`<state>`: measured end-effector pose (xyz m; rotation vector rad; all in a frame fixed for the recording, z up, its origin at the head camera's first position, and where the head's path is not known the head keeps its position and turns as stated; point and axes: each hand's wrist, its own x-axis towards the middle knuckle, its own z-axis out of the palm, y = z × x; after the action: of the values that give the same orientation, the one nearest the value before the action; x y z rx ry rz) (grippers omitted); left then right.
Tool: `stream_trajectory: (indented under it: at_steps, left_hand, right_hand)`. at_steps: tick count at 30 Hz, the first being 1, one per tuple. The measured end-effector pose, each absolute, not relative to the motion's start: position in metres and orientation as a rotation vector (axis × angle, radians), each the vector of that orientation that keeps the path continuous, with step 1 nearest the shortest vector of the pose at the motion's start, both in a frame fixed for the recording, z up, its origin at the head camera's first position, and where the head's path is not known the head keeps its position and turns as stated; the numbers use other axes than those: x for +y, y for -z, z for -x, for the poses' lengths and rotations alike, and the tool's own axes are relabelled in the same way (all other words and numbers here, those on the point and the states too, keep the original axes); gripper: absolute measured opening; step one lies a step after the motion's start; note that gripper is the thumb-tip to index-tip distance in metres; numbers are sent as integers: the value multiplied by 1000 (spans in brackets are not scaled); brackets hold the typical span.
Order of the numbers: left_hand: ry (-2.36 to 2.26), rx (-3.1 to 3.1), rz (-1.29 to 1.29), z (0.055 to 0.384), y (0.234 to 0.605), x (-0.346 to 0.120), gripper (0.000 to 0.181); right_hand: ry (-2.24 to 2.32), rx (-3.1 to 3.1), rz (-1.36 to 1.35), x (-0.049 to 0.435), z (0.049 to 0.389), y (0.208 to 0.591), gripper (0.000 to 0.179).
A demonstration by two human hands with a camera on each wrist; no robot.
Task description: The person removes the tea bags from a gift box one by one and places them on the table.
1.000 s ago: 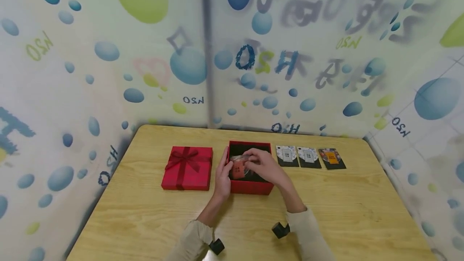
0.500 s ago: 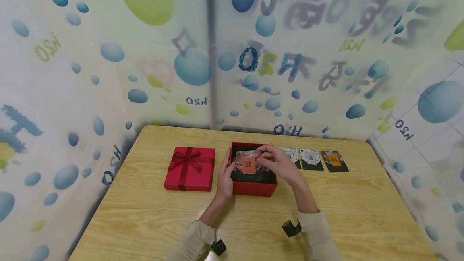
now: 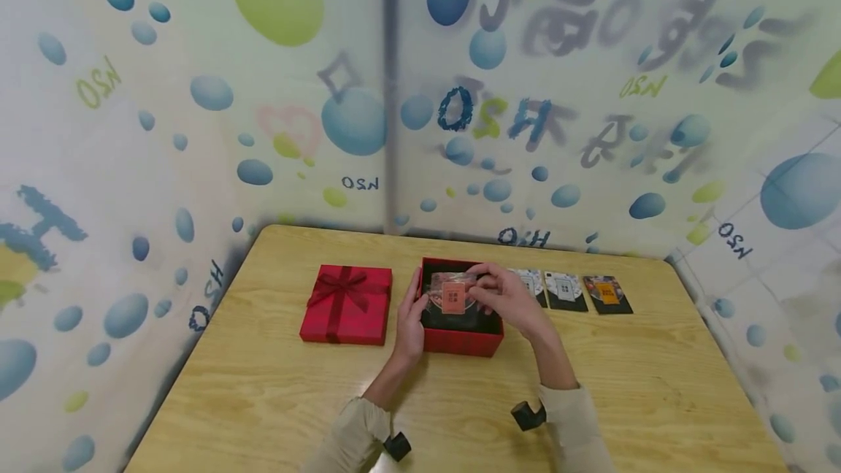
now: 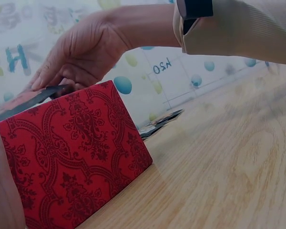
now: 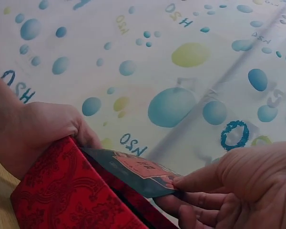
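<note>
Two bare hands meet at an open red box (image 3: 460, 344). The right hand (image 3: 509, 305) pinches one end of a thin, dark packet with an orange label (image 3: 453, 298) between thumb and fingers. From those fingertips the packet slants across the box's opening, its pinched end raised above the rim, toward the left hand (image 3: 410, 327). That hand grips the box, its fingers laid along the outer wall and its thumb over the rim, near the packet's other end (whether the thumb touches the packet, I cannot tell).

Well to the left of the left fingers, a red lid with a dark ribbon bow (image 3: 344, 305) lies on the wooden table (image 3: 657, 385). Right of the right fingers, three more packets lie in a row: a black-and-white packet (image 3: 535, 287) partly hidden by the hand, another black-and-white one (image 3: 566, 292) just beside it, then a packet with a yellow-orange label (image 3: 609, 295), farthest from the fingers. Behind everything stands a wall (image 3: 407, 42) patterned with blue and green drops.
</note>
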<state>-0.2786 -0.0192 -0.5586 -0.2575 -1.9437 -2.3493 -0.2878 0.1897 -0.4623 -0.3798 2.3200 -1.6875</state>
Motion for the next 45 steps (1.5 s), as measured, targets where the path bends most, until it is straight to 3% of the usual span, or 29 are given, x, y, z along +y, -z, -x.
stream_trajectory:
  at_steps: [23,45]
  left_hand:
    - [2298,-1985,272,279,560,-17,56]
    - [2305,-1977,246,279,555,-19,57]
  right_hand:
    - [1648,2460,81,268,266,470,38]
    - [1725,2265,292,309,274,484,37]
